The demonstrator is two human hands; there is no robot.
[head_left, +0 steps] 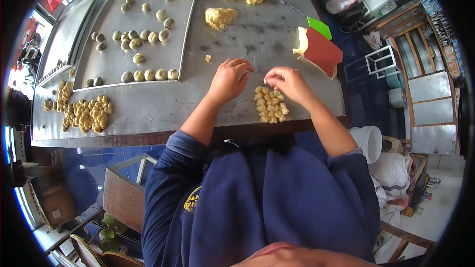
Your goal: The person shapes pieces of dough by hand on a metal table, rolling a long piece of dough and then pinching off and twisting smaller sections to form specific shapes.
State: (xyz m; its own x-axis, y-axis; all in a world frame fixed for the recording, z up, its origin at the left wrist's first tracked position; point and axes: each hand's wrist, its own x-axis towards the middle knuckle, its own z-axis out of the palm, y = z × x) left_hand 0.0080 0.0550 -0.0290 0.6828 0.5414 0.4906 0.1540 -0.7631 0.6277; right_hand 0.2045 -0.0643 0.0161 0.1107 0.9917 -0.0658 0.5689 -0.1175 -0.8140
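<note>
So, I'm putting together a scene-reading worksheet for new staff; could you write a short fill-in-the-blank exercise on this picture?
1. The left hand is nearer the tray of round balls, while the ____ hand is beside small dough pieces.
2. The flat piece beside the reddish sheet is bright ____.
3. Seen from the wearer's side, the large dough lump sits to the ____ of the tray.
4. The sleeves are dark ____.

Missing words: right; green; right; blue.

L grip (230, 79): palm hid. R grip (291, 85): hold unclear. Shelf pkgs (438, 22): too sm. Tbl (262, 42): far edge cropped.
</note>
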